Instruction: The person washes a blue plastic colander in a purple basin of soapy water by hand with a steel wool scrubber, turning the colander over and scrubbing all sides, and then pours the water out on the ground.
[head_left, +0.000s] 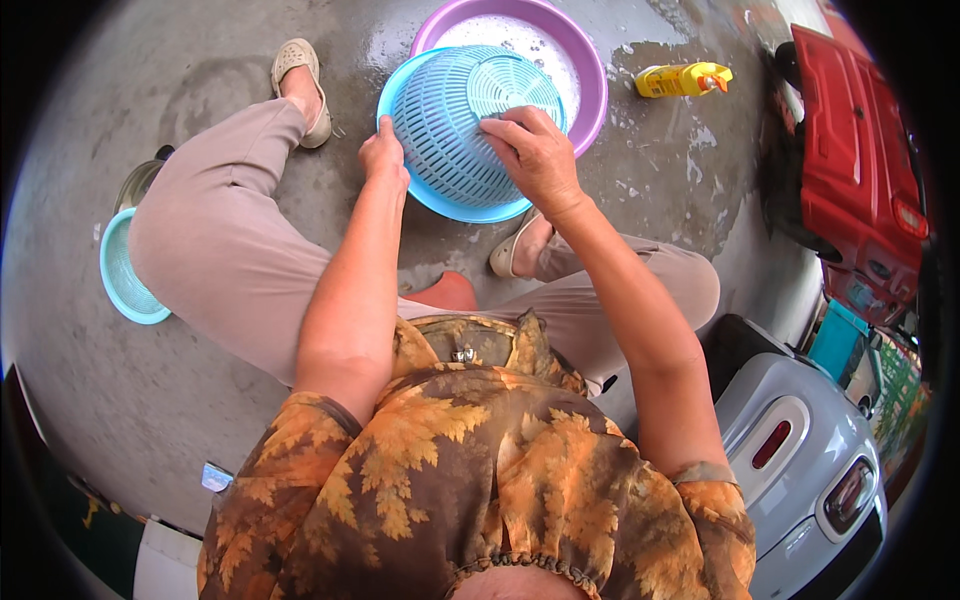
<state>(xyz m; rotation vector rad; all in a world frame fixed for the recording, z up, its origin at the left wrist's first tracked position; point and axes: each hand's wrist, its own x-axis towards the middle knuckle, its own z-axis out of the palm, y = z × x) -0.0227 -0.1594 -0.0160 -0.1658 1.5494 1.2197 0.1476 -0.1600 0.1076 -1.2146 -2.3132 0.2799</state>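
Note:
A light-blue slotted plastic basket (450, 127) is tilted bottom up over a purple basin (595, 90) of soapy water. My left hand (385, 156) grips the basket's rim at its left side, thumb on top. On the basket's slatted outside, near the round base, rests my right hand (534, 154) with bent fingers; something small and dark seems to be under the fingertips, but I cannot tell what it is. Foam (562, 56) shows in the basin beyond the basket.
A yellow bottle (675, 80) lies on the wet concrete floor (645, 180) right of the basin. Beside my left knee are a turquoise basket (124, 277) and a metal bowl (135, 184). A red vehicle (855, 142) and a grey-blue vehicle (795, 435) stand at the right.

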